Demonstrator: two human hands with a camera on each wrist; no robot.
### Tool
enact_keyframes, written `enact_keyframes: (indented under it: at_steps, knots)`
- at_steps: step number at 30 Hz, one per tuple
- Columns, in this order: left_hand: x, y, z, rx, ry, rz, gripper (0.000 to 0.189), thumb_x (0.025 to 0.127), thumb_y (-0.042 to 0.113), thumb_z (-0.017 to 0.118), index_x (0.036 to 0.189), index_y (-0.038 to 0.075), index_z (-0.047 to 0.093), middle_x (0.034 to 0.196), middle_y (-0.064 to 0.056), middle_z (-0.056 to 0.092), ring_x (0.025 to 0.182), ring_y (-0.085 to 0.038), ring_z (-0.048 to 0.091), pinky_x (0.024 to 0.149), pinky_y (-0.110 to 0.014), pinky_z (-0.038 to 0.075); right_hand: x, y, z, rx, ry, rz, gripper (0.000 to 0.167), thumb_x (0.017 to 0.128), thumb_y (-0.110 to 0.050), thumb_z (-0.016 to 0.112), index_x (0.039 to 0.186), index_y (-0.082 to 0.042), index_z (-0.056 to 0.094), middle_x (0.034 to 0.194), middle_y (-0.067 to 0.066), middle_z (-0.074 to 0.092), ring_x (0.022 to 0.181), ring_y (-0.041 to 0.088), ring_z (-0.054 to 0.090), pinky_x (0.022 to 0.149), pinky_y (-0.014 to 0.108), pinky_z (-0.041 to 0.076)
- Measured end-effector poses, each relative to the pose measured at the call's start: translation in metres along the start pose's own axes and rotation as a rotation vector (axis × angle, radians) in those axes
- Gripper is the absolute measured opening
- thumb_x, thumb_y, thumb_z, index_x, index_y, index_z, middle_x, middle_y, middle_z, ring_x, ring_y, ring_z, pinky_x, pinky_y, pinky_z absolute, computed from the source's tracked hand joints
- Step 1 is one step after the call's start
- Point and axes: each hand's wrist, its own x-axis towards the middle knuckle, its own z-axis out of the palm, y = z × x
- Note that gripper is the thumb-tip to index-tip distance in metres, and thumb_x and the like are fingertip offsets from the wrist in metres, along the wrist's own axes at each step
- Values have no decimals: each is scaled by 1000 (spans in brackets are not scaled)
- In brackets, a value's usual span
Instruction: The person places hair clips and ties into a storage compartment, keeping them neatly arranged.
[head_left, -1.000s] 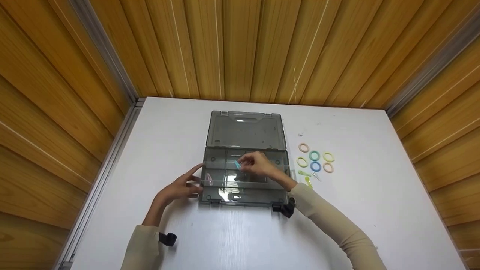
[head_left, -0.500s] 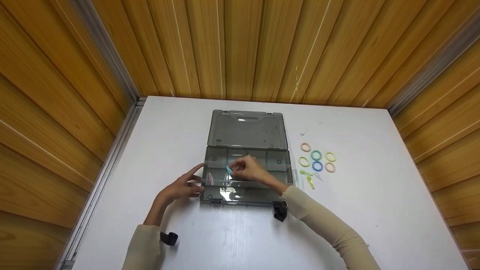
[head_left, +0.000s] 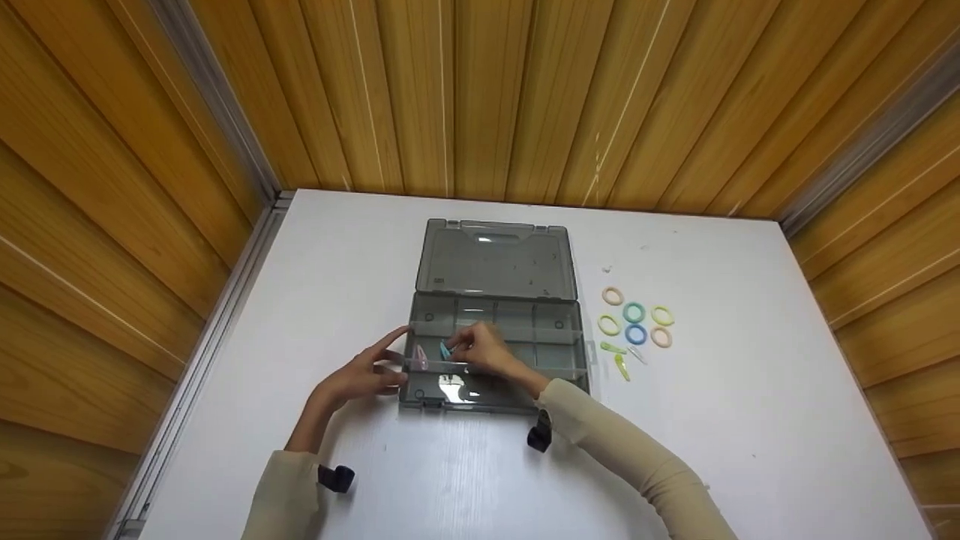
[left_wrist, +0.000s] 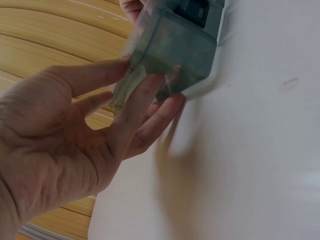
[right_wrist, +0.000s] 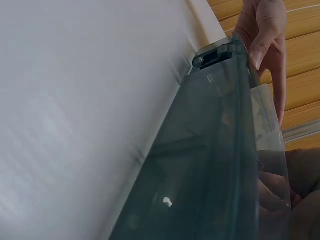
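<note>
A grey see-through compartment box (head_left: 559, 356) lies open on the white table. My right hand (head_left: 484, 349) reaches into its left middle part and pinches a blue hair clip (head_left: 445, 351) between thumb and fingers. Just left of that clip, a pink hair clip (head_left: 421, 358) stands in the leftmost compartment. My left hand (head_left: 358, 376) rests its spread fingertips against the box's left side; the left wrist view shows those fingers (left_wrist: 142, 97) fairly straight against the wall. In the right wrist view my right hand shows only through a clear divider, and the clip is hidden.
The box's lid (head_left: 487, 262) is folded back flat behind it. On the table to the right lie several ring-shaped hair ties, among them a blue one (head_left: 635, 343). Two yellow-green clips, one of them here (head_left: 622, 367), and a pale clip (head_left: 637, 355) lie below them.
My right hand has moved left and toward the box's front with the blue hair clip, lowering it beside the pink one. My left hand has stayed at the box's left side.
</note>
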Motion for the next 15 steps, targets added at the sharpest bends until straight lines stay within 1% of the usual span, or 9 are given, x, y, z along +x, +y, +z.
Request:
enact_keyframes:
  at_steps: [4, 10, 13, 15]
  knots:
    - [-4, -3, -1, -5, 10, -10, 87, 97, 7, 68, 165, 27, 17, 145, -30, 46, 115, -31, 65, 96, -46, 60, 4, -3, 10, 7, -10, 28, 16, 82, 1, 80, 98, 5, 78, 89, 18, 78, 67, 2, 59, 57, 11, 44]
    - [-2, -3, 0, -23, -13, 7, 88, 98, 11, 68, 165, 27, 15, 145, -31, 45, 116, -30, 66, 97, -47, 60, 6, -7, 15, -38, 32, 123, 15, 80, -1, 81, 95, 2, 80, 86, 14, 78, 63, 1, 55, 56, 12, 44]
    - [-1, -1, 0, -34, -16, 8, 88, 97, 11, 69, 165, 28, 16, 145, -31, 44, 115, -29, 66, 97, -46, 60, 6, -9, 16, -49, 57, 138, 14, 80, -1, 82, 93, 1, 80, 85, 14, 79, 62, 2, 55, 55, 13, 44]
    - [-1, -1, -1, -36, -15, 6, 87, 97, 10, 69, 165, 28, 16, 144, -31, 44, 115, -30, 65, 97, -47, 60, 7, -9, 16, -53, 71, 129, 14, 79, -1, 82, 92, 1, 80, 85, 14, 79, 62, 1, 55, 56, 13, 45]
